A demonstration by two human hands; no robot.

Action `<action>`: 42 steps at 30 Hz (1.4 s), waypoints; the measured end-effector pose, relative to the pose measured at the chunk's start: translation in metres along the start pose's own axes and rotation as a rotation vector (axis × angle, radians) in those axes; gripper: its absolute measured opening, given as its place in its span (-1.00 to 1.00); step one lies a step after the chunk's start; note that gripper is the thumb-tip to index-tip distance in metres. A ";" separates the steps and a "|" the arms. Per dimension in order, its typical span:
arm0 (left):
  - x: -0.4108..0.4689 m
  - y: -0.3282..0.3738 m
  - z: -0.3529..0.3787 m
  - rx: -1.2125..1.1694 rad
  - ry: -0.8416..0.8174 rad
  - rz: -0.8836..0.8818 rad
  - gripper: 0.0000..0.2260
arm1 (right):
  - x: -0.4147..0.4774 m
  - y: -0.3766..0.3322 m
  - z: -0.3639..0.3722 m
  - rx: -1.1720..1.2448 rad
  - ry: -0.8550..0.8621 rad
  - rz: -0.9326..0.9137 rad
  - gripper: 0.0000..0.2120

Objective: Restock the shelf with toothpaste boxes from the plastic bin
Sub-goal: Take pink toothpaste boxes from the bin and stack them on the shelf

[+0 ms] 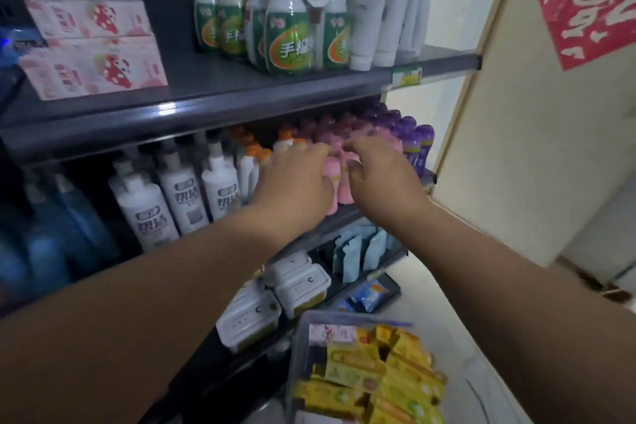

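Toothpaste boxes, yellow cardboard: heaped in clear plastic bin, low beneath right forearm, well apart from both hands.
Dark metal shelf unit: upper board above both hands.
Pink flat cartons, stacked: on upper board, up and far left of left hand.
Green-labelled white bottles: straight above hands.
White pump bottles: just left of left hand.
Left hand: fingers curled over bottle tops; grip cannot be told.
Right hand: fingers curled at caps; hold likewise unclear.
Small pink bottles: between both hands, touching them.
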State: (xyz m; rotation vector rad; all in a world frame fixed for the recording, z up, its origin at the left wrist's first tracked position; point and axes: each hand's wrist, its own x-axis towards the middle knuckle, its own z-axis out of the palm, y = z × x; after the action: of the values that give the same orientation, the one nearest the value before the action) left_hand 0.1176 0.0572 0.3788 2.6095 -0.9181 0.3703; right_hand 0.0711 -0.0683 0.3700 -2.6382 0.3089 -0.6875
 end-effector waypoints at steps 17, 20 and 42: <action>-0.043 0.018 0.211 -0.057 -0.433 -0.082 -0.64 | -0.114 0.177 0.112 -0.041 -0.338 0.260 -0.61; -0.057 0.002 0.246 -0.049 -0.479 -0.138 -0.67 | -0.124 0.197 0.152 -0.042 -0.424 0.255 -0.62; -0.170 -0.089 0.414 -0.180 -1.570 -0.158 -0.61 | -0.149 0.256 0.382 -0.209 -0.914 0.288 -0.72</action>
State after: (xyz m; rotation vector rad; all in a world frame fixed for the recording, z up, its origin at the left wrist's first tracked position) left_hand 0.0988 0.0474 -0.0771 2.3787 -0.9407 -1.9005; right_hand 0.1092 -0.1313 -0.1081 -2.6929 0.4727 0.6720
